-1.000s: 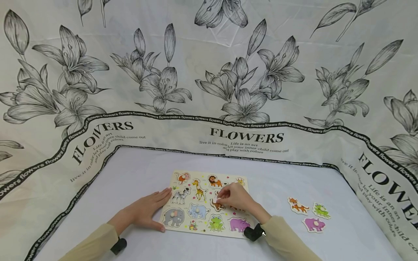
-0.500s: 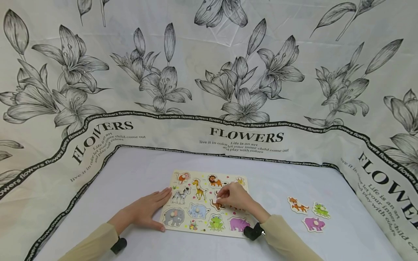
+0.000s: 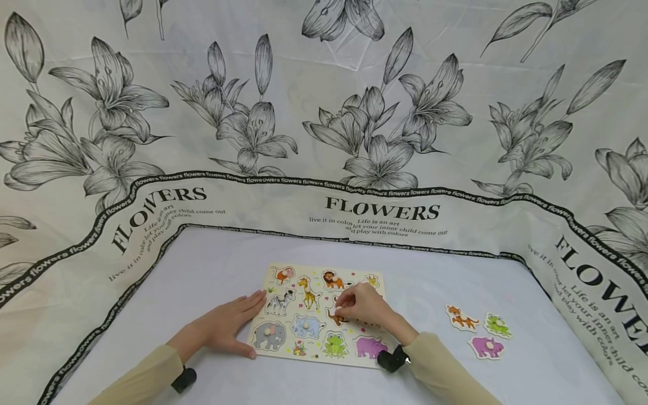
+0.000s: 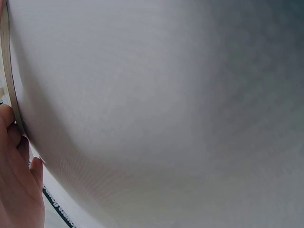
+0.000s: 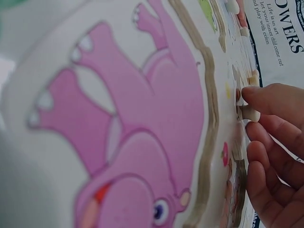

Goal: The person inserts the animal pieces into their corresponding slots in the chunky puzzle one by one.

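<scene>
A cream wooden puzzle board (image 3: 309, 270) with colourful animals lies on the white cloth. My left hand (image 3: 228, 326) lies with fingers extended along the board's left side, fingertips at its edge; the left wrist view catches the board's wooden side (image 4: 6, 61). Over the board's right half, my right hand (image 3: 367, 304) pinches the small round knob (image 5: 249, 113) of a brown animal puzzle piece (image 3: 336, 319), thumb and forefinger on it. That hand hides much of the piece and the animals behind it. A purple hippo recess (image 5: 175, 99) fills much of the right wrist view.
Loose tiger (image 3: 462, 319), frog (image 3: 498, 326) and hippo (image 3: 487, 348) pieces lie on the cloth to the right. Knobbed elephant (image 3: 268, 336) and rhino (image 3: 307, 326) pieces sit in the board. Behind the table hangs a floral curtain (image 3: 283, 211) with a black border.
</scene>
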Motion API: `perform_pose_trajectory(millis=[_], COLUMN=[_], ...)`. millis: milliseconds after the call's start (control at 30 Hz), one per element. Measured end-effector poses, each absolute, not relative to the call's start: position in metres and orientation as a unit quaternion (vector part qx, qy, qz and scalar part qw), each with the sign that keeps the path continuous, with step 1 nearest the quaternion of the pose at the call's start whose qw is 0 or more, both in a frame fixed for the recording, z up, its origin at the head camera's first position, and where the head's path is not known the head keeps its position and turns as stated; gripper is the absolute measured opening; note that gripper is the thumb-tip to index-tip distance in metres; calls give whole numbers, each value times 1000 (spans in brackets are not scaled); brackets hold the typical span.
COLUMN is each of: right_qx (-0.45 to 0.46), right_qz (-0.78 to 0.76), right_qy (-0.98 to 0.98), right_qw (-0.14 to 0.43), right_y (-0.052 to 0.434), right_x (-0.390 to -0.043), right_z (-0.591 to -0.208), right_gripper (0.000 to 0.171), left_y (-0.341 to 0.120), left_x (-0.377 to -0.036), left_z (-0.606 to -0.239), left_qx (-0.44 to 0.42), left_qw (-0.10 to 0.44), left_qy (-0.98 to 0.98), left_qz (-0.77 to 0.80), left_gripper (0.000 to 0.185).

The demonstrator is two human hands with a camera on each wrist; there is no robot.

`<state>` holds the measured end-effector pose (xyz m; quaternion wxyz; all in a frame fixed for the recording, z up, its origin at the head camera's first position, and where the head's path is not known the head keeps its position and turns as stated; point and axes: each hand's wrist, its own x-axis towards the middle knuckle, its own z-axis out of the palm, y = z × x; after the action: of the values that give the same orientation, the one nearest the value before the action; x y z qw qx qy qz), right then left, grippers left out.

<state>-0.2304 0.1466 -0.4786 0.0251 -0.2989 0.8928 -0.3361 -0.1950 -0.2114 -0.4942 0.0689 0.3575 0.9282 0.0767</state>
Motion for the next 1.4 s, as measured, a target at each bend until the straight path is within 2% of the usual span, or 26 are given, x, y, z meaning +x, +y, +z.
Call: perform_pose_trajectory(millis=[167,667,1400], right_qx=[-324,-266,-274], right_qz=[-339,-337,-347], right_qy=[883,903,896], right_qw=[2,25,-37], right_y=[149,151,174], right_x=[-230,-226,-225], right_z=[-479,-472,-466], right_gripper=[13,13,12], left_y=[-212,-210,-211], left_x=[-195,-194,-195], left_z=[-494,-494,-494], left_qx=[359,358,360], left_qw=[70,70,65], left_qy=[927,927,928], left_qz=[78,85,75], left_gripper=[112,113,112])
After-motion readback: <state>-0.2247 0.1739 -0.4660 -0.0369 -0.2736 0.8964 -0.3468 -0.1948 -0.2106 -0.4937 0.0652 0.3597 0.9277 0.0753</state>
